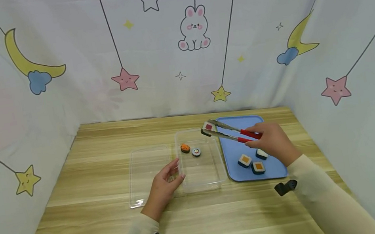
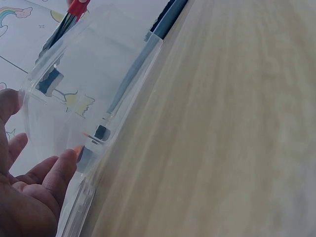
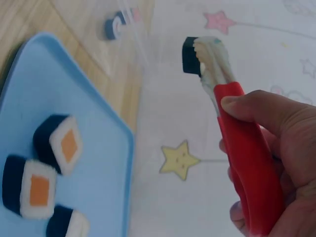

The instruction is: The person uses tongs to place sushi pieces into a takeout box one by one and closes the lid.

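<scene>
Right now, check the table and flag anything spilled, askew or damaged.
Nothing stands out: two sushi pieces sit in the clear container, three on the blue tray, and the tongs grip another in the air. No spill or damage shows.

Tongs [image 1: 244, 132] in right grip [image 1: 273, 141]: shiny metal ends [image 3: 218, 61], smooth plastic handles [image 3: 247, 148]. Tray [image 1: 232, 150] below it: smooth plastic. Box [image 1: 202, 171] beside left grip [image 1: 163, 186]: clear glossy plastic. Counter [image 1: 202, 219] under both: smooth wood-grain. Curtain [image 1: 163, 48] beyond, from here: matt printed cloth.
</scene>
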The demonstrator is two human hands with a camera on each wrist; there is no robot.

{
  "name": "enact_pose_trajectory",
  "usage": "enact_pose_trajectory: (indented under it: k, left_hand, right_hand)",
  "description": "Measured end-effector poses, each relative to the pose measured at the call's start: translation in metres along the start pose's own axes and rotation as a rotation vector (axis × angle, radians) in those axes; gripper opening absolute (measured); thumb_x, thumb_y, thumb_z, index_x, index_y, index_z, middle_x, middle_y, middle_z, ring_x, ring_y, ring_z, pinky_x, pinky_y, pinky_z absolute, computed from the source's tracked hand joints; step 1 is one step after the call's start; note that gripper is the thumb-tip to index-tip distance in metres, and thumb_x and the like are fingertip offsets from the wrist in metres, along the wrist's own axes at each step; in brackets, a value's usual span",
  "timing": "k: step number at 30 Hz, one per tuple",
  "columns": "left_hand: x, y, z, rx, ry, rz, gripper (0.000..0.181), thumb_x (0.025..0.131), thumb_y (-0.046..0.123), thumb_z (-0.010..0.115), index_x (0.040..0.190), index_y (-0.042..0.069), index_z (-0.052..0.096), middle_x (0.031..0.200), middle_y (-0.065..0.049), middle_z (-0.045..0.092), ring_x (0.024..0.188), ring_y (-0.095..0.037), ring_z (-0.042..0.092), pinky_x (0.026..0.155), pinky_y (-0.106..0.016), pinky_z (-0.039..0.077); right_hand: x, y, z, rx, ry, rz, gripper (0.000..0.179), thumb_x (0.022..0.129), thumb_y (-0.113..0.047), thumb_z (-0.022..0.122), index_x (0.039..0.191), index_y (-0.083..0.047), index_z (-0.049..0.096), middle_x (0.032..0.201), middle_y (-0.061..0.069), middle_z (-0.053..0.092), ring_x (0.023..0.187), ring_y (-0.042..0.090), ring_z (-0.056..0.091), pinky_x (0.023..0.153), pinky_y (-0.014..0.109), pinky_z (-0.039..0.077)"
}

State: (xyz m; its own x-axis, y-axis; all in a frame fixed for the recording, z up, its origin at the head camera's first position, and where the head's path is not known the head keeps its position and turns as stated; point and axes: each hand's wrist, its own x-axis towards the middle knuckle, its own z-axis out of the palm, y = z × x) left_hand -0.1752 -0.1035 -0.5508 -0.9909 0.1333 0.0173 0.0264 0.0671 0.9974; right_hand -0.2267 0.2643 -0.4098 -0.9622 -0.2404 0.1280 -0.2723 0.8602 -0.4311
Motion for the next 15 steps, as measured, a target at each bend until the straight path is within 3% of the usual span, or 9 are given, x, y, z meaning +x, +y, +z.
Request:
enact_pose_trajectory:
  k: [4, 15]
  left_hand:
    - [0.0, 0.0, -0.001, 0.002, -0.004, 0.003, 0.061, 0.094, 0.009, 0.078, 0.151, 0.008, 0.054, 0.151, -0.014, 0.055, 0.134, -0.034, 0.056, 0.103, -0.037, 0.053]
    - [0.0, -0.001, -0.002, -0.006, -0.01, 0.008, 0.061, 0.095, 0.009, 0.077, 0.151, 0.008, 0.054, 0.15, -0.014, 0.056, 0.133, -0.034, 0.057, 0.101, -0.034, 0.054]
  right_hand:
    - [0.006, -0.015, 0.01, -0.043, -0.037, -0.039, 0.045, 0.083, -0.024, 0.088, 0.124, -0.008, 0.077, 0.109, 0.011, 0.075, 0.09, 0.027, 0.065, 0.074, 0.042, 0.06]
    - [0.015, -0.04, 0.039, -0.028, -0.164, -0.081, 0.041, 0.081, -0.024, 0.09, 0.118, -0.011, 0.079, 0.101, 0.0, 0.075, 0.087, 0.02, 0.065, 0.073, 0.035, 0.057]
